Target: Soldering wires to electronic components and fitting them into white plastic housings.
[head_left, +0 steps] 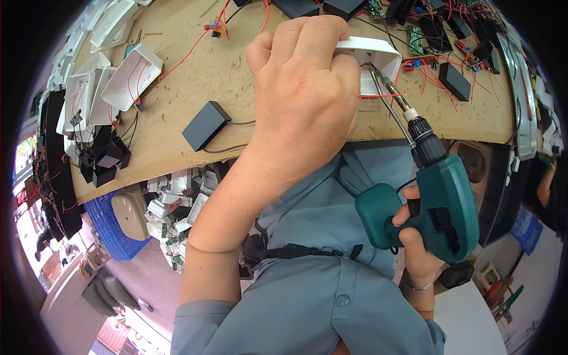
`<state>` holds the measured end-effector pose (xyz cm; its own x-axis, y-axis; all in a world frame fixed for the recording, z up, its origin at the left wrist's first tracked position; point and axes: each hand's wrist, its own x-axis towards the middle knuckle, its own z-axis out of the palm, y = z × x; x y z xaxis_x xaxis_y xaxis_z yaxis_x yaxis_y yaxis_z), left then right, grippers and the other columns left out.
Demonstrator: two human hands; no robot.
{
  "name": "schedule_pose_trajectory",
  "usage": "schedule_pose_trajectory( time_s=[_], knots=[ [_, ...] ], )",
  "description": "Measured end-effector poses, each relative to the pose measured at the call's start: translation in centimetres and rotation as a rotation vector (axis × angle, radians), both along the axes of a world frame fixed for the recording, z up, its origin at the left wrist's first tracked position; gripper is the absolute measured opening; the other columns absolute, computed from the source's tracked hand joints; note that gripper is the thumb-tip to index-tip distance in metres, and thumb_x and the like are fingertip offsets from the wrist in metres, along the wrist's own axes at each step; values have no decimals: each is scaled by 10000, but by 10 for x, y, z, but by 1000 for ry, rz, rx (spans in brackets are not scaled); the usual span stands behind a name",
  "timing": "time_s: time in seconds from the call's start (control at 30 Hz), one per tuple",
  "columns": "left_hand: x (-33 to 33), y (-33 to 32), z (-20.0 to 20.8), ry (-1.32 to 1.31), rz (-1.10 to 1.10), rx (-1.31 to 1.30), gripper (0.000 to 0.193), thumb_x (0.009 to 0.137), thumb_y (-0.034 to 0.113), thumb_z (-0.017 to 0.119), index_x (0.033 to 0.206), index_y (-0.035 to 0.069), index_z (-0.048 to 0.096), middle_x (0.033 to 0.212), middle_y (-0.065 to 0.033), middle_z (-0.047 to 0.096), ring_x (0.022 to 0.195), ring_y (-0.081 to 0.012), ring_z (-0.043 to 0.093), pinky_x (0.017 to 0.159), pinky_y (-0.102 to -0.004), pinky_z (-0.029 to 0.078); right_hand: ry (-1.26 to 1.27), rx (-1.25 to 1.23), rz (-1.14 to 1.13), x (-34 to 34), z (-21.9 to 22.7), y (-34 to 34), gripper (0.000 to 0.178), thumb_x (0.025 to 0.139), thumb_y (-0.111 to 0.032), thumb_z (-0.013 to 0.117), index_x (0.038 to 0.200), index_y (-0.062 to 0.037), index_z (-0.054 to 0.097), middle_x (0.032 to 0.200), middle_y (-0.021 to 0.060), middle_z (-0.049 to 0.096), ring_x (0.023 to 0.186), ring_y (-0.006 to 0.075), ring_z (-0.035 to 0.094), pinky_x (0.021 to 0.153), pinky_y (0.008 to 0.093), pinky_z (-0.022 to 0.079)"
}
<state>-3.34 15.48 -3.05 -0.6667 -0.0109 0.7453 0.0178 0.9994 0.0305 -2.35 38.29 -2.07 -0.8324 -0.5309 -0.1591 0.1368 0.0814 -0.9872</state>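
My left hand (305, 94) is closed round a white plastic housing (386, 52) at the far middle of the table, tilted with its open side toward the right. A green soldering gun (458, 195) with a thin solder feed tube is gripped by its handle in my right hand (417, 242). Its hot tip reaches inside the housing and seems to meet a small spot on the inner wall; whether it touches I cannot tell. A red wire (383, 96) runs across the housing's near edge. My left fingertips are hidden behind the hand.
A black box (206, 125) with cables lies left of my forearm. White housings (131, 77) with red wires stand at the left. Circuit boards, wires and another black box (455, 81) crowd the right. Below the table's edge are a blue crate (118, 228) and piled white housings (177, 201).
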Motion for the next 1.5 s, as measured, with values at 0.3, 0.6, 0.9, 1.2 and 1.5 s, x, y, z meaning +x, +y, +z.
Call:
schedule_pose_trajectory(
  time_s=[0.3, 0.6, 0.9, 1.2, 1.5],
  knots=[
    [0, -2, -1, 6, -1, 4, 50, 548, 52, 535, 552, 22, 494, 897, -64, 521, 831, -211, 467, 716, -350, 291, 22, 99, -99, 2, 4, -7, 541, 696, -250, 703, 1071, 55, 460, 931, 128, 543, 663, 133, 533, 603, 243, 444],
    [0, -2, 0, -10, 4, -8, 54, 549, 55, 533, 549, 23, 489, 898, -66, 521, 828, -211, 467, 704, -348, 287, 6, 123, -118, 7, 11, -6, 488, 697, -220, 710, 1026, 51, 471, 858, 113, 547, 655, 144, 538, 595, 250, 445],
    [0, -1, -2, -5, -9, 11, 49, 549, 49, 534, 556, 18, 497, 904, -71, 523, 835, -217, 467, 709, -351, 286, 3, 197, -126, 10, 13, -4, 473, 702, -212, 704, 1029, 42, 476, 857, 103, 553, 675, 151, 555, 617, 266, 455],
    [1, -1, -2, 7, -20, 11, 50, 541, 41, 538, 547, 12, 497, 909, -79, 519, 843, -223, 465, 711, -360, 287, 58, 159, -97, 8, 10, -6, 664, 686, -261, 716, 1184, 43, 400, 1055, 171, 542, 717, 149, 560, 675, 272, 461],
    [1, 0, -2, -11, -14, 21, 58, 529, 49, 541, 552, 14, 501, 906, -76, 516, 840, -223, 463, 709, -359, 284, 28, 178, -98, 10, 12, -3, 682, 686, -247, 715, 1206, 38, 377, 1092, 188, 527, 705, 143, 555, 723, 276, 454]
  ],
)
